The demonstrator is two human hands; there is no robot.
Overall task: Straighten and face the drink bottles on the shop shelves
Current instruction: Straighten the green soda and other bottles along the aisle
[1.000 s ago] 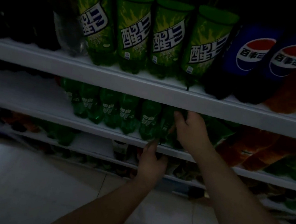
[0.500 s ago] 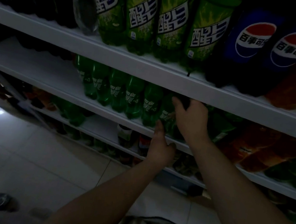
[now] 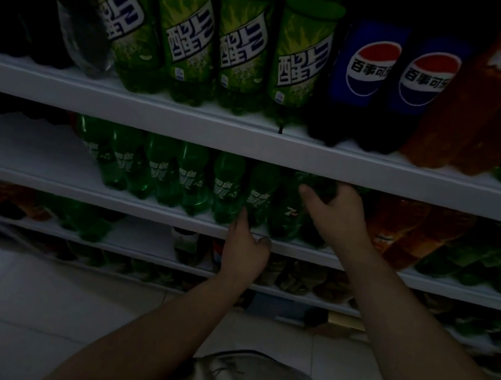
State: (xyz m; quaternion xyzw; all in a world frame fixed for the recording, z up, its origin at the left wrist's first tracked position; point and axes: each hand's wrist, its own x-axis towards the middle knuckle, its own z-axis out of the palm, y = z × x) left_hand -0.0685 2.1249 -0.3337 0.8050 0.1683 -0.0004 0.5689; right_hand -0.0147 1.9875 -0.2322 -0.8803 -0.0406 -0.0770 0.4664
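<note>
— How far along is the facing?

— Partway, I'd judge. On the white metal shelf board (image 3: 53,178), the row of small green plastic bottles (image 3: 193,179) to the left of the hands stands upright and close together, with pale labels turned outward. That stretch looks done.

— And the hands?

— The right hand (image 3: 340,214) has its fingers curled round the upper part of a dark green plastic bottle (image 3: 318,184) standing on that board. Just left of it, a green bottle with a "7" mark (image 3: 285,216) shows its label a little off-centre. The left hand (image 3: 246,250) sits at the board's front lip. One finger stretches up against the foot of a bottle, the thumb sticks out, and it grips nothing.

— What's left?

— The bottle in hand, it seems. After that, the orange plastic bottles (image 3: 403,229) further right on the same board look less orderly, though it's dim there. The rows below the board are too dark to judge.

— And above it?

— The large green bottles with white lettering (image 3: 245,52) and the two blue cola bottles (image 3: 370,71) already face front.
</note>
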